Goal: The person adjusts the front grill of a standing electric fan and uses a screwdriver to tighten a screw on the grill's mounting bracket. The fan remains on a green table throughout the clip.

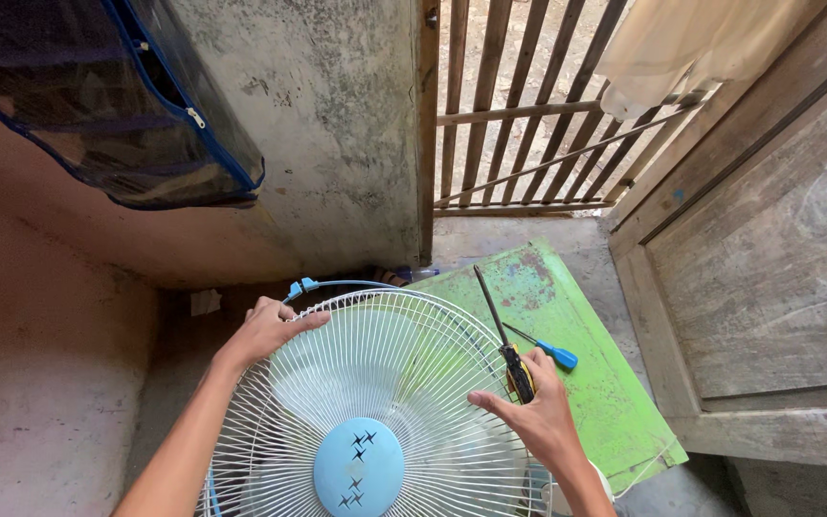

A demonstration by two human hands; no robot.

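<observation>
left hand (268, 330) curls closed on the fan guard (385, 383) rim; right hand (538, 412) grips a screwdriver (502, 335).

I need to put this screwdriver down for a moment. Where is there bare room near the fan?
The green board is bare right of the blue-handled screwdriver, and near its far corner by the gate. The fan grille, left hand and right hand crowd the front.

My left hand (270, 330) has open floor to its left. Ahead, a stained concrete wall (337, 144) blocks me. Right of the white wire fan guard (385, 383), a green painted metal sheet (605, 383) lies flat beneath a wooden door (768, 268).
</observation>
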